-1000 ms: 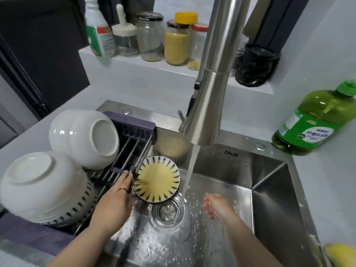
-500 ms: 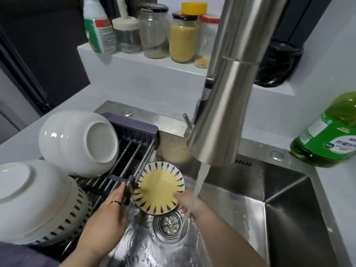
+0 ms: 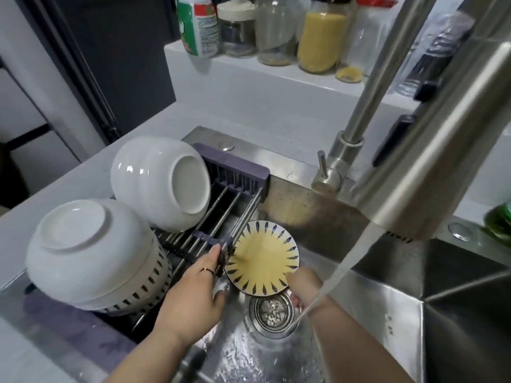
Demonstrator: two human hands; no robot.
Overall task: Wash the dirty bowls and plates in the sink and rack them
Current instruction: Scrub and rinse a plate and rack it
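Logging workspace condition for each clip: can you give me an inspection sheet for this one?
Surface: steel sink, wet, tap running.
Job's things: yellow plate tilted above the drain; white bowls draining on the rack.
Clutter: jars on the ledge, green bottle at right.
Hands: left hand grips the rack's edge; right hand at the plate's lower rim, fingers hidden.
Cables: nothing seen.
Surroundings: white counter, dark panel behind.
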